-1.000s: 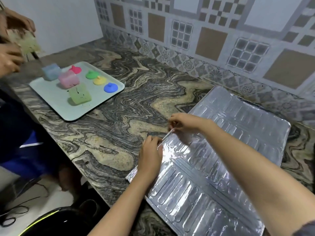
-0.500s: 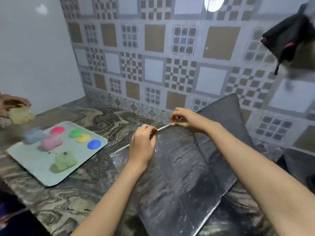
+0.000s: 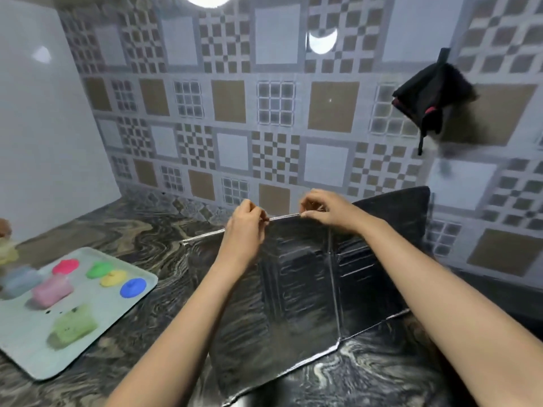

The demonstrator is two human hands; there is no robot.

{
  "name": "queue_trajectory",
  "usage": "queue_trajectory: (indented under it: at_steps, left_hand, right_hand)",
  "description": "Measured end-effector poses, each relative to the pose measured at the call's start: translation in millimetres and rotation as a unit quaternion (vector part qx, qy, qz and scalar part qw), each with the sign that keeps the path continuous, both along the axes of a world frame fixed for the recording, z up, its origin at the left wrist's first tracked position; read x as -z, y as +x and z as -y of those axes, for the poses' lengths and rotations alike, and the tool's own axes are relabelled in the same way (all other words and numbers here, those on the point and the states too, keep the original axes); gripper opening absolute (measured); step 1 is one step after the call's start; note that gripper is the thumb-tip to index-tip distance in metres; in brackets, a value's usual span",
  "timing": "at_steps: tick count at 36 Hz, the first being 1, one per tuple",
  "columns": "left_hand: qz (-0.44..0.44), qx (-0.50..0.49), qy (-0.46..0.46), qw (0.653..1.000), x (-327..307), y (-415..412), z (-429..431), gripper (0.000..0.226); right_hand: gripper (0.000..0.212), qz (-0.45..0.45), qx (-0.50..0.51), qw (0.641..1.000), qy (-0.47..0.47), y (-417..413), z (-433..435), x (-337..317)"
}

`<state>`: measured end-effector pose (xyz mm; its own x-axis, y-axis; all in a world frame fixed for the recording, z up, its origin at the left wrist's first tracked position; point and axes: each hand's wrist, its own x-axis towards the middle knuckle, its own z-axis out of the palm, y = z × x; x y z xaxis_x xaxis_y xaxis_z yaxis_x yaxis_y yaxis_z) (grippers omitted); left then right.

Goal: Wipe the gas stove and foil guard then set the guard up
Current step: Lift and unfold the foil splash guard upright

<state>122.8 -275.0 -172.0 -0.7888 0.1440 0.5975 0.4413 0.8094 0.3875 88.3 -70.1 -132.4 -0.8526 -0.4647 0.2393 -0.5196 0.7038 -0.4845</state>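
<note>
a person stands the foil guard (image 3: pixel 308 289) up on a marbled kitchen counter (image 3: pixel 164 230), both hands at its top rim. the left hand (image 3: pixel 245 230) pinches the thin rim between curled fingers and thumb; the right hand (image 3: pixel 326 211), just beside it toward three o'clock, pinches the same rim. the guard sits dead centre, tilted up with its lower edge on the counter at six o'clock and a further panel rising toward the tiled wall (image 3: pixel 229 101) at two o'clock. a pale tray (image 3: pixel 117 309) of coloured sponges (image 3: pixel 51 289) lies well apart at eight o'clock, and a black cloth (image 3: pixel 432 95) hangs on the wall at one o'clock. the stove cannot be picked out from here. with no cloth or sponge in either hand, the work looks to be at the setting-up step. the next move, by this reading, calls for opening the panels along their creases so the sheet stands by itself, and for a light touch, as thin foil should buckle easily.
</note>
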Motion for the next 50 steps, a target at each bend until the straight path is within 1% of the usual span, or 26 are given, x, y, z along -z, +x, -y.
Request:
queue_trajectory:
  at_steps: [2,5,12,21,24,29,33,36,40,43,48,50]
  left_hand:
    - [-0.007,0.007,-0.001,1.000,0,-3,-3,0.010]
    - [-0.016,0.013,0.014,1.000,-1,-5,-4,0.008]
    - [-0.041,0.034,0.020,0.998,-1,-7,6,0.007]
    - [-0.067,0.048,-0.005,0.997,2,-9,19,0.010]
    - [-0.077,0.059,0.001,0.995,2,-9,21,0.009]
    - [-0.083,0.080,0.039,0.993,2,-8,21,0.006]
    - [-0.079,0.104,0.063,0.989,-2,-3,24,0.005]
    - [-0.080,0.117,0.050,0.989,-6,2,27,0.006]
    - [-0.097,0.082,0.063,0.990,-5,10,35,0.020]
    - [-0.110,0.035,0.091,0.989,2,12,42,0.022]
    - [-0.108,-0.050,0.183,0.976,7,14,43,0.030]
    - [-0.106,-0.064,0.219,0.968,8,12,44,0.027]
  right_hand:
    - [0.009,0.010,0.005,1.000,-0.007,-4,-7,-1]
    - [0.015,0.024,0.019,1.000,0.006,-9,-21,-3]
    - [0.026,0.083,0.038,0.996,-0.016,-16,-43,-7]
    - [0.024,0.096,0.040,0.991,-0.082,-14,-45,-3]
    - [0.025,0.088,0.056,0.991,-0.079,-16,-43,-3]
    - [0.025,0.072,0.099,0.989,-0.088,-18,-38,-3]
    - [0.024,0.006,0.156,0.983,-0.092,-23,-33,4]
    - [0.024,-0.036,0.173,0.980,-0.089,-22,-28,7]
    - [0.024,-0.066,0.182,0.976,-0.104,-21,-23,6]
    - [0.024,-0.083,0.195,0.971,-0.113,-22,-20,8]
    - [0.024,-0.099,0.200,0.968,-0.114,-23,-15,10]
    - [0.024,-0.095,0.194,0.970,-0.112,-23,-14,10]
